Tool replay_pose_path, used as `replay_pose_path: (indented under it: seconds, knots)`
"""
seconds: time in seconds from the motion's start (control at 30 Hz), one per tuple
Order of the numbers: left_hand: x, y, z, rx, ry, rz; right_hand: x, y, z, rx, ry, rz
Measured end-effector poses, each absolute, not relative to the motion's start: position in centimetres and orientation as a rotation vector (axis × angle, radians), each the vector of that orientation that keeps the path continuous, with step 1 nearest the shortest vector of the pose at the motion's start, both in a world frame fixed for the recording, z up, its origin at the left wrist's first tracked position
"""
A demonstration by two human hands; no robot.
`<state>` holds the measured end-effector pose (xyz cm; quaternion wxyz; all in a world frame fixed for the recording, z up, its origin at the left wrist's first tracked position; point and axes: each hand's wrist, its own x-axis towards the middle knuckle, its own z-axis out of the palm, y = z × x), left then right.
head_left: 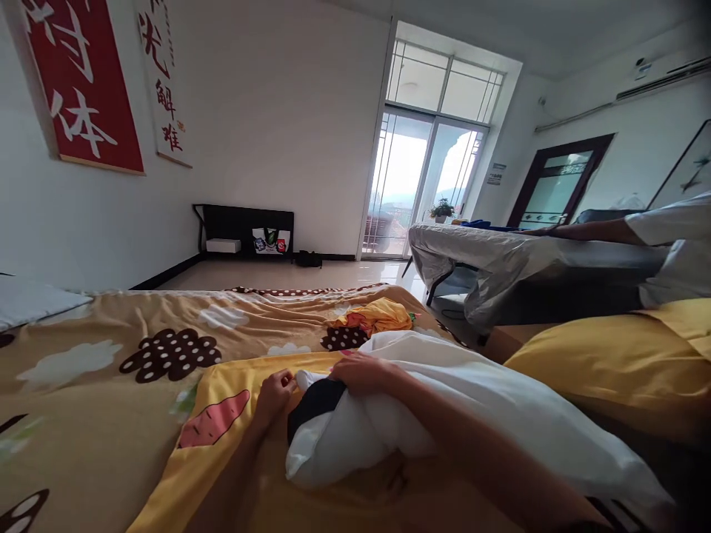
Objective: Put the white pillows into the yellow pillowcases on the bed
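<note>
Lying on the bed (pixel 100 444) directly under both hands, a white pillow (pixel 444 414) has a dark patch at its near end. Right hand (pixel 364 372) rests curled over the pillow's top edge, gripping the fabric. Left hand (pixel 275 396) pinches the pillow's end, fingers closed on it. Under the left hand lies a yellow carrot-print sheet (pixel 222 414). Beyond the right hand, a crumpled yellow cloth (pixel 378 314); to its right, a yellow cushion (pixel 611 363).

Bed (pixel 83 444) covered by tan sheet with cloud and dotted prints. On it: yellow carrot-print cover (pixel 222 400), white pillow (pixel 500 414), crumpled yellow-orange cloth (pixel 378 314), flat white pad (pixel 27 300) at left edge.
</note>
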<state>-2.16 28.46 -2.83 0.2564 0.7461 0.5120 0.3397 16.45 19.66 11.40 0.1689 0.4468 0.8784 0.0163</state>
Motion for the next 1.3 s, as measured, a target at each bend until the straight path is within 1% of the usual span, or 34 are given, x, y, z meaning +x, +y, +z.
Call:
replay_pose_path:
  seconds: [0.13, 0.27, 0.43, 0.63, 0.87, 1.03, 1.1, 1.3]
  knots:
    - [-2.0, 28.2, -1.7, 1.924, 1.346, 1.028, 14.1, 20.5, 10.3, 1.218, 2.427, 0.010]
    - [-2.0, 27.2, 0.3, 1.956, 1.327, 1.072, 13.3, 22.8, 10.1, 1.327, 2.338, 0.056]
    - [-1.9, 26.2, 1.9, 2.103, 1.311, 1.087, 14.0, 23.9, 11.3, 1.554, 2.364, 0.228]
    - [-0.7, 25.8, 1.2, 2.184, 1.201, 1.047, 14.0, 20.8, 8.0, 1.743, 2.468, 0.481]
    - [-0.3, 24.2, 1.7, 2.203, 1.082, 1.157, 14.6, 18.1, 6.6, 1.696, 2.586, 0.750]
    - [-0.1, 22.8, 3.0, 2.184, 1.011, 1.219, 13.6, 15.9, 4.8, 1.511, 2.719, 0.939]
    - [0.0, 22.6, 3.3, 2.210, 0.996, 1.187, 13.4, 16.1, 4.5, 1.512, 2.727, 0.937]
    - [-0.5, 23.9, 2.7, 2.282, 1.063, 0.924, 13.7, 19.2, 5.0, 1.689, 2.616, 0.743]
